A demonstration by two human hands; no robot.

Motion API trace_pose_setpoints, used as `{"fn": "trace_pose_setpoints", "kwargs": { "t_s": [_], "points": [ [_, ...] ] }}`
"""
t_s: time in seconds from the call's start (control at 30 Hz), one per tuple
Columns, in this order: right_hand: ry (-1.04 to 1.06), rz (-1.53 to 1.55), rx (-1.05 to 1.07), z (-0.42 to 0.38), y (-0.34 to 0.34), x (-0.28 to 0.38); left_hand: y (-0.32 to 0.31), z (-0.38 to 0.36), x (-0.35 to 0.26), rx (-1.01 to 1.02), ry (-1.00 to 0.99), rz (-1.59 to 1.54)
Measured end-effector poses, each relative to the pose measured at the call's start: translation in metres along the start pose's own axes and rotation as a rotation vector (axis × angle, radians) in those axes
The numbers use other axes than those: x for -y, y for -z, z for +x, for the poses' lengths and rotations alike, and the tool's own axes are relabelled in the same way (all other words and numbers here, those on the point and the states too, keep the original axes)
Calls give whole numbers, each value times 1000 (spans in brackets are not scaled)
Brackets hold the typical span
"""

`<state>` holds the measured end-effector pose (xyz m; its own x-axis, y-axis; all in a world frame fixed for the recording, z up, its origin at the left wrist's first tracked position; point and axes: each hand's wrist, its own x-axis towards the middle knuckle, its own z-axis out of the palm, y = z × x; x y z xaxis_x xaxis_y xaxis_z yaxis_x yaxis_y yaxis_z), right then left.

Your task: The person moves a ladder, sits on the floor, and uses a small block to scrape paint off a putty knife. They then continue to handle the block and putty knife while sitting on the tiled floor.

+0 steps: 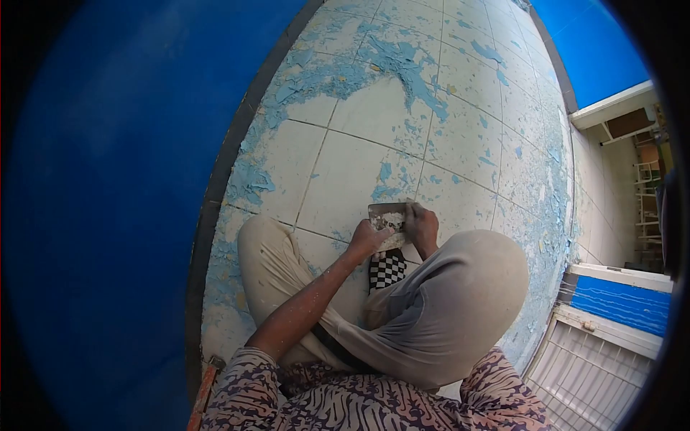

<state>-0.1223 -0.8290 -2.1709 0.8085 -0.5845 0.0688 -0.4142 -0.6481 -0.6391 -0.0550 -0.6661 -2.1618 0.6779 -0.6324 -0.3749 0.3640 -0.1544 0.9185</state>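
I sit on the floor with both hands in front of my bent legs. A small flat rectangular metal plate (379, 209) lies between my hands, with a lumpy white paste, putty-like (392, 218), smeared on it. My left hand (366, 240) is closed on the plate's left side, its thumb reaching over the paste. At the right edge my right hand (422, 225) grips the plate with curled fingers. Whether another thin tool sits in the right fingers is too small to tell. A black-and-white checkered shoe (387, 271) is just below the plate.
Pale floor tiles (366, 154) carry many flakes of light-blue paint (392, 61). A blue wall (108, 179) with a grey base strip runs along the left. On the right are a doorway with stacked furniture (647, 179) and a white barred gate (582, 373). An orange-handled tool (208, 384) is at lower left.
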Motion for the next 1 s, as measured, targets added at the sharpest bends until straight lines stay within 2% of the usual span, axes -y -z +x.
{"fn": "trace_pose_setpoints", "kwargs": {
  "t_s": [0.03, 0.07, 0.1, 0.17, 0.2, 0.23, 0.3, 0.33, 0.37, 0.4, 0.43, 0.47, 0.5, 0.57, 0.6, 0.63, 0.7, 0.73, 0.83, 0.87, 0.9, 0.93, 1.0],
  "points": [
    [57, 12, 33, -1, 0, 5, 1, 0, -1, 5, 2, 3],
    [205, 28, 3, -9, -9, 15, 2, 2, -2, 29, 173, 88],
    [210, 25, 2, -13, -7, 27, 3, 3, -7, 50, 342, 170],
    [281, 216, 37, -21, 9, 57, 6, 2, -4, 70, 278, 44],
    [169, 27, 68, -18, 7, 38, 8, -1, -3, 96, 217, -69],
    [166, 32, 65, -14, 6, 34, 8, 0, 4, 96, 219, -63],
    [65, -64, 34, -5, 7, 33, 1, 5, 12, -56, -88, 68],
    [165, -13, 81, -12, 4, 35, 2, 6, 16, -53, -86, 69],
    [161, -15, 78, -16, 6, 43, 5, 2, -4, -9, 132, 107],
    [259, 76, 74, -18, 8, 51, 5, 2, -16, 32, 345, 143],
    [360, 168, 75, -17, 9, 56, 3, 4, -10, 30, 342, 141],
    [210, 94, 132, -16, 14, 50, 3, 2, -5, 34, 252, 60],
    [212, 100, 131, -13, 12, 48, 6, 3, -1, 38, 159, -17],
    [194, -13, 124, -5, 7, 43, 6, -1, -15, 56, 193, 10],
    [231, 120, 188, -9, 10, 53, 5, -5, -22, 85, 235, 36],
    [224, 119, 190, -12, 9, 57, 4, -6, -18, 89, 241, 36],
    [409, 235, 153, -7, 10, 66, 4, 0, -19, 47, 348, 62],
    [299, 135, 250, -4, 17, 66, 4, -2, -18, 46, 349, 65],
    [285, 118, 287, -4, 21, 74, 6, 4, -16, 37, 278, 26],
    [388, 206, 217, -7, 13, 74, 9, 7, -16, 165, 158, 290],
    [382, 205, 221, -9, 13, 69, 10, 7, -16, 295, 34, 553],
    [367, 214, 242, -7, 15, 68, 7, 6, -16, 296, 35, 552],
    [318, 205, 199, 0, 8, 59, 3, 4, -18, 41, 320, 160]
  ]
}}
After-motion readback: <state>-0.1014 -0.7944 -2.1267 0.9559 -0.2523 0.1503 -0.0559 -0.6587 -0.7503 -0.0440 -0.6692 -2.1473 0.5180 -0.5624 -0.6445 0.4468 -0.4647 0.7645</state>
